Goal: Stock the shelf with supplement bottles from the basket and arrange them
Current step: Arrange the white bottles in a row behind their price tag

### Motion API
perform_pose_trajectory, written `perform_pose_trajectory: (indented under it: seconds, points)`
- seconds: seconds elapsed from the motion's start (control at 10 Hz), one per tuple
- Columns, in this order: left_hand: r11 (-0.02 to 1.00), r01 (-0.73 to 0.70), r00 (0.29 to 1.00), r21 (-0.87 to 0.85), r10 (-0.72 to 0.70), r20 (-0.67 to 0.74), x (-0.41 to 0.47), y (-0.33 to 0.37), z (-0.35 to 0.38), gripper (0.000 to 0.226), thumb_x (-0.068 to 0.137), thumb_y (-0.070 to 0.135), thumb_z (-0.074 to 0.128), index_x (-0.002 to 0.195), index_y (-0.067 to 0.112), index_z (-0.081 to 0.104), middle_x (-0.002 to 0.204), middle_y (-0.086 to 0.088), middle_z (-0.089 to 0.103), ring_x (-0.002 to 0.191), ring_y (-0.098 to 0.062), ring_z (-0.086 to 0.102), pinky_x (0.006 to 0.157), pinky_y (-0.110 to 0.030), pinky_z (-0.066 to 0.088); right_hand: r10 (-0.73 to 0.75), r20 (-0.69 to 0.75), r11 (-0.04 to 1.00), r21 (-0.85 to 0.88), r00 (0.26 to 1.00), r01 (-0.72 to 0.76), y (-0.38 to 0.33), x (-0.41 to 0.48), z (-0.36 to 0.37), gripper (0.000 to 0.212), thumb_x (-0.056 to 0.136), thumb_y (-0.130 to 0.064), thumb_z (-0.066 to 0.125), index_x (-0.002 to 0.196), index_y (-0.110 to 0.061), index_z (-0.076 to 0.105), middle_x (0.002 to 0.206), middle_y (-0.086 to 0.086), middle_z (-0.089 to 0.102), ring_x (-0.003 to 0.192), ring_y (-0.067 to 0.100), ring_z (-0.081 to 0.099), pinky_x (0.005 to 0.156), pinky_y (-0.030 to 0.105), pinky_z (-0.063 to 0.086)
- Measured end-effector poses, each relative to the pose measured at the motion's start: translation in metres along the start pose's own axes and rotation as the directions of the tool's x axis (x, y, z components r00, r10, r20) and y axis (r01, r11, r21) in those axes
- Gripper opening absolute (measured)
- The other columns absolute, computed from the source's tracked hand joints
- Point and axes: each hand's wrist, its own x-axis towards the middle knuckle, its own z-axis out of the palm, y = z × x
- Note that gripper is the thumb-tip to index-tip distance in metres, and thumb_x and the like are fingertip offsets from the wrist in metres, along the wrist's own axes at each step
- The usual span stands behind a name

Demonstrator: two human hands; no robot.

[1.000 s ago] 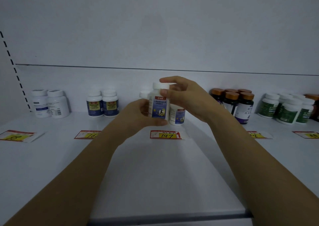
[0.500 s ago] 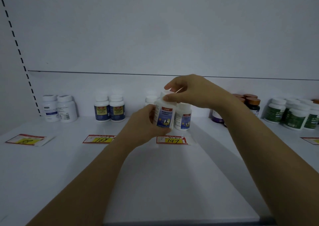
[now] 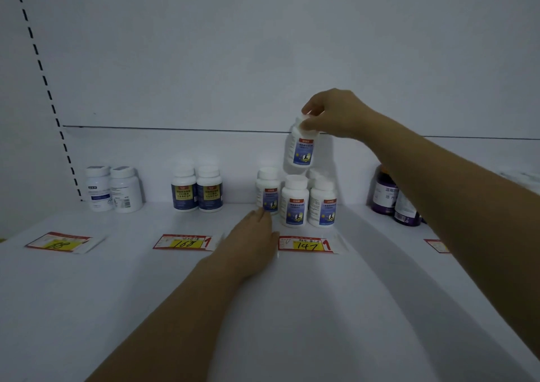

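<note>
My right hand (image 3: 330,113) grips a white bottle with a blue label (image 3: 302,148) by its cap and holds it in the air, slightly tilted, above a group of matching bottles (image 3: 295,203) that stand on the white shelf (image 3: 263,308) behind the price tag marked 147 (image 3: 305,245). My left hand (image 3: 254,241) lies low on the shelf with its fingers stretched toward the leftmost bottle of that group (image 3: 267,191), its fingertips at the bottle's base. The basket is not in view.
Two dark-blue-labelled bottles (image 3: 197,190) stand behind the tag marked 168 (image 3: 184,243). Two white bottles (image 3: 114,189) stand further left, behind another tag (image 3: 60,243). Dark purple bottles (image 3: 393,197) stand at the right, partly behind my right arm.
My right hand has lifted the bottle up by its cap, above the group. My left hand has let go of it and dropped to the shelf by the leftmost bottle.
</note>
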Motion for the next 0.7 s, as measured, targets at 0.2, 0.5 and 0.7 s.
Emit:
perform_pose_trajectory:
  seconds: [0.2,0.5,0.7]
  points:
    - [0.992,0.020,0.999,0.123,-0.025,0.043,0.002,-0.004,0.005,0.056,0.103,0.035,0.021,0.150,0.008,0.006,0.159,-0.006,0.004,0.146,-0.019,0.003,0.119,-0.032,0.007,0.012,0.089,1.000,-0.012,0.996,-0.011,0.014,0.004,0.041,0.036,0.085,-0.027,0.066,0.117,-0.011,0.063,0.120,0.007,0.062,0.105,0.018,0.055,0.080,0.022,0.039]
    - [0.983,0.024,0.996,0.183,-0.040,0.081,0.003,-0.005,0.007,0.058,0.102,0.040,0.016,0.150,0.010,0.005,0.159,-0.005,0.002,0.146,-0.019,0.003,0.118,-0.033,0.006,0.046,0.215,0.999,-0.024,0.975,-0.042,0.021,-0.001,0.073,0.032,0.081,-0.027,0.071,0.106,-0.009,0.063,0.105,0.006,0.063,0.091,0.017,0.054,0.073,0.024,0.044]
    - [0.983,0.023,0.996,0.182,-0.039,0.085,0.002,-0.005,0.007,0.058,0.102,0.040,0.016,0.150,0.010,0.005,0.159,-0.006,0.002,0.146,-0.019,0.004,0.118,-0.032,0.006,0.022,0.259,0.993,-0.122,0.966,0.011,0.019,0.001,0.072,0.025,0.087,-0.031,0.064,0.100,-0.009,0.067,0.098,0.004,0.065,0.088,0.015,0.053,0.070,0.023,0.041]
